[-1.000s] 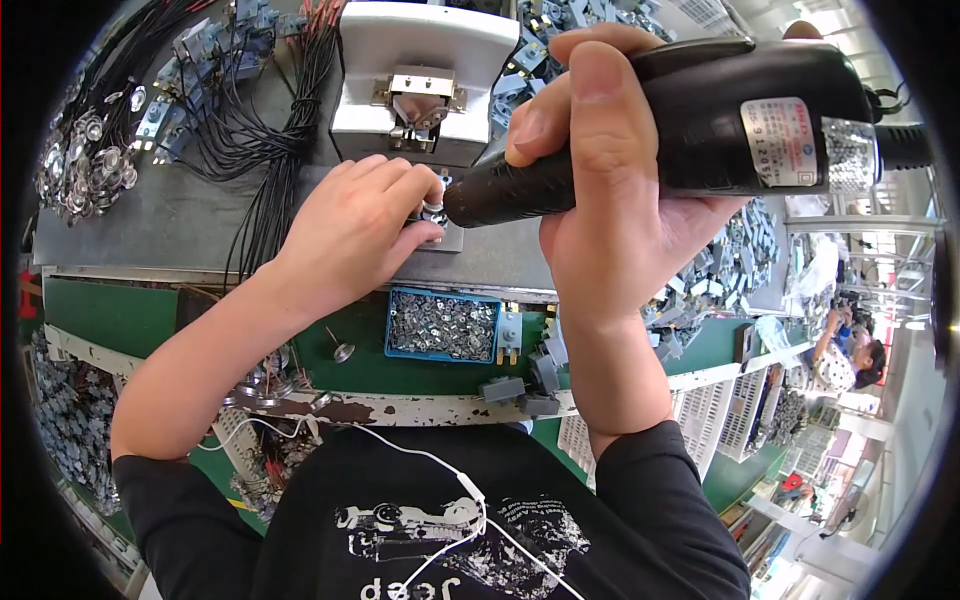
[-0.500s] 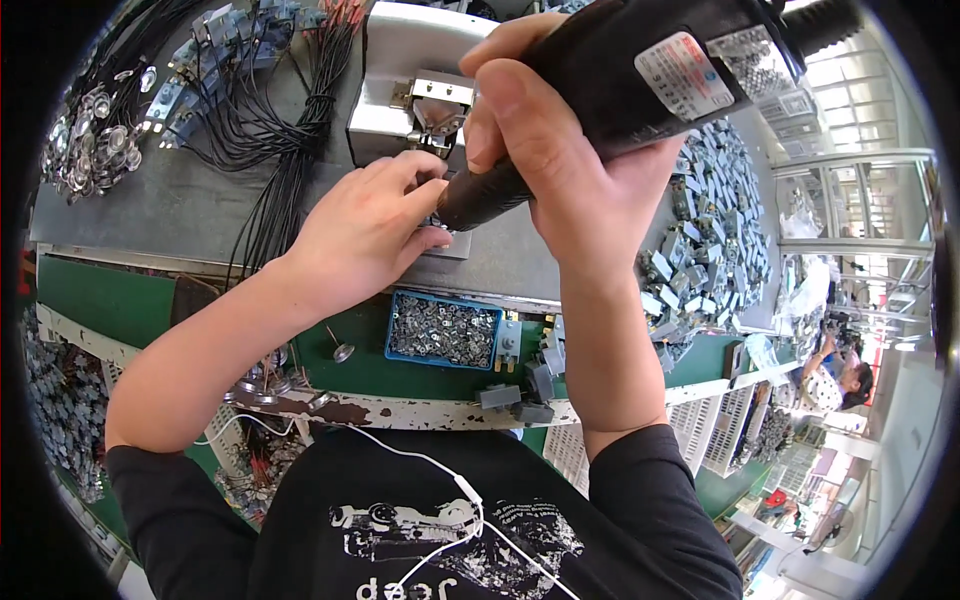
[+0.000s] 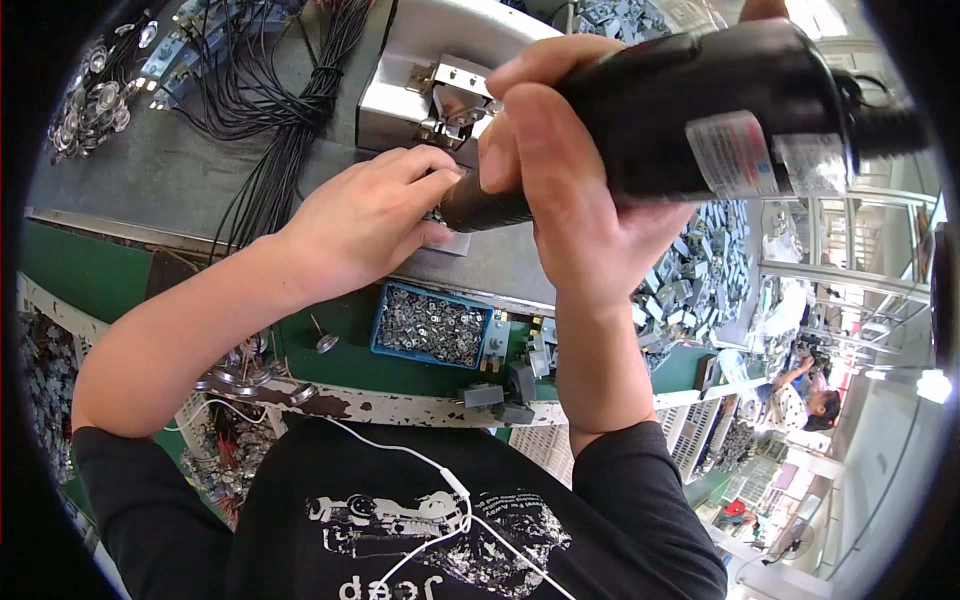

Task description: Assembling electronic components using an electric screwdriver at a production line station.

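Observation:
My right hand (image 3: 570, 160) is wrapped round a black electric screwdriver (image 3: 720, 95), which slants from upper right down to its narrow front end. That front end meets the fingers of my left hand (image 3: 365, 210). My left fingers are curled and pinched over a small metal block (image 3: 456, 243) on the bench. Whatever they hold there is hidden by the fingers and the tool. Just beyond both hands stands a metal fixture (image 3: 455, 95) with a bright bracket, set against a pale metal housing (image 3: 415, 50).
Black wires (image 3: 290, 125) lie bundled to the left, near round metal discs (image 3: 95, 115). A blue tray (image 3: 420, 357) of small metal pieces sits on the green near strip, beside grey blocks (image 3: 483, 395). Grey parts (image 3: 690, 280) are heaped at right. Farther right, a person (image 3: 800, 405) works.
The whole view has shifted slightly. The screwdriver's rear end has swung lower and to the right, while its front end stays at my left fingers. Both hands keep their hold.

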